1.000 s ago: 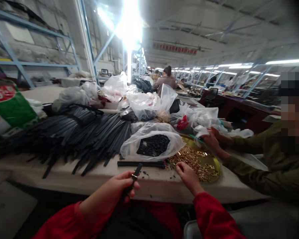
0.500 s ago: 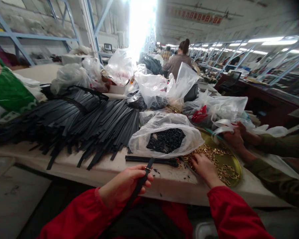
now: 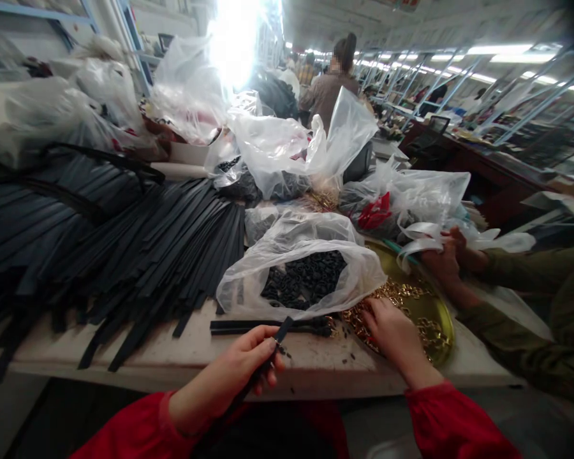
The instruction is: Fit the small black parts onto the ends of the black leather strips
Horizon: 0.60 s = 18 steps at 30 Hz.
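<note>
Left hand (image 3: 242, 366) grips a black strap (image 3: 273, 347); right hand (image 3: 392, 335) touches gold rings (image 3: 363, 319).

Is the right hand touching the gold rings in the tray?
Touching. The head view shows the right hand with its fingers down on the gold rings heaped in the brass tray, no gap visible.

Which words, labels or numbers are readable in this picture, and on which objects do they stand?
None can be read.
The black strap in the left hand: no marking visible.
The gold tray under the right hand: no marking visible.
The plastic bags: no print visible.
The red strip under the ceiling: cut off and blurred.
</note>
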Motion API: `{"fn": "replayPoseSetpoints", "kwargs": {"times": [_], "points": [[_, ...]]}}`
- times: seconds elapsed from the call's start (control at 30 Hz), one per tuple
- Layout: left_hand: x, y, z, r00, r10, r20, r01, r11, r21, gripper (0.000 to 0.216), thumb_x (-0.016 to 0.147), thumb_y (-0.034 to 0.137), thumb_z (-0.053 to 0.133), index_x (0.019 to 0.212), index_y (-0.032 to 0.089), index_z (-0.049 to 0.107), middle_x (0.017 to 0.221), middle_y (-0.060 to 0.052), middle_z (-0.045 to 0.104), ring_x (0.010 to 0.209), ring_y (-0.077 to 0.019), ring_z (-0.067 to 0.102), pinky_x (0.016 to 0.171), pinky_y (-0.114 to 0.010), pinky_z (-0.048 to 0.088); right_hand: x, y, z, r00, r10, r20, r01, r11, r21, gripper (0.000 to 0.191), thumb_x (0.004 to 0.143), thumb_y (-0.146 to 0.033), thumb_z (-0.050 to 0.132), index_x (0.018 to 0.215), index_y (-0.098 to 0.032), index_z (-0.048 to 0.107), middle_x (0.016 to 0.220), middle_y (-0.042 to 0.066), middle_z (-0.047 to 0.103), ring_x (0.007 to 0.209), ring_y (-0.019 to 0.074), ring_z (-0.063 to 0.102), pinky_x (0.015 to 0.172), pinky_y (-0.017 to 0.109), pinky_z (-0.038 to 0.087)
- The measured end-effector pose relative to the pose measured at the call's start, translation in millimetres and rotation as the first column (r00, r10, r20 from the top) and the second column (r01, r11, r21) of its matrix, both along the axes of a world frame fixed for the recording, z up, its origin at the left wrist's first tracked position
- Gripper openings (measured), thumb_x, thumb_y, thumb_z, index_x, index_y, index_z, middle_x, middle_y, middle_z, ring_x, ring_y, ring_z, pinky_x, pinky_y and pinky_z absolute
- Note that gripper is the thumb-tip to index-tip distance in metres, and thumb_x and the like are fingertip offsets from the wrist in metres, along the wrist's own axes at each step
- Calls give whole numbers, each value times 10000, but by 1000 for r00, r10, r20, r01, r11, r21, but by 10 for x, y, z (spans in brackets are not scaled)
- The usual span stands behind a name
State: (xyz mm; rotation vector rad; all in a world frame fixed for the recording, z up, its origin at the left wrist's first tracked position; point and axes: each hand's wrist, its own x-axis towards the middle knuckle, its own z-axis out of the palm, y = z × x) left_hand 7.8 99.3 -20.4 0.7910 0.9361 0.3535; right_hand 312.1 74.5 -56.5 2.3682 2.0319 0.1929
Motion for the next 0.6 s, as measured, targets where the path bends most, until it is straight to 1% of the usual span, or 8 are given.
{"fn": "replayPoseSetpoints", "kwargs": {"times": [0.07,0.13,0.23,0.3,0.4,0.5,0.6], "points": [[43,56,-3,999,-22,-43,23,999,31,393,732,485,538,977,180,502,645,29,590,463,-65,497,380,-153,286,-125,63,86,992,64,-107,-54,994,98,179,856,-291,417,897,-177,549,863,75,601,780,192,566,688,289,388],[68,107,-1,996,-37,-87,42,998,46,374,730,502,526,910,174,505,596,44,567,425,-55,464,377,-155,259,-307,204,168,965,148,-216,-119,983,141,194,867,-292,397,873,-176,553,836,64,599,789,180,559,727,276,395],[76,163,-12,989,-51,-136,58,997,49,343,730,491,515,871,179,494,548,61,544,384,-46,426,373,-156,238,-603,534,219,941,204,-268,-188,978,85,188,869,-263,397,901,-177,561,852,56,597,814,175,559,741,265,398],[61,178,-40,988,-57,-145,65,997,51,332,731,489,503,865,186,481,529,68,534,364,-44,405,363,-155,228,-764,765,184,951,182,-250,-187,982,2,174,851,-247,428,925,-174,567,892,73,595,840,193,562,731,280,403],[20,169,-107,987,-56,-148,67,995,76,325,744,493,471,869,193,463,517,72,530,346,-45,388,349,-153,230,-907,1007,62,969,102,-225,-121,990,-71,150,816,-199,460,862,-128,584,894,139,593,828,246,571,690,335,410],[-15,145,-149,986,-56,-154,74,991,112,301,767,476,442,877,196,459,511,74,526,338,-46,369,340,-152,231,-927,1084,-39,960,65,-273,-86,994,-63,130,795,-141,461,801,-106,587,869,164,597,814,259,578,690,358,409],[-20,150,-124,983,-82,-162,111,978,178,277,777,445,428,860,184,470,501,73,506,343,-50,356,339,-157,242,-887,1021,-26,922,54,-384,-75,996,-39,126,797,-143,462,801,-119,585,870,141,607,846,239,574,729,343,408]]}}
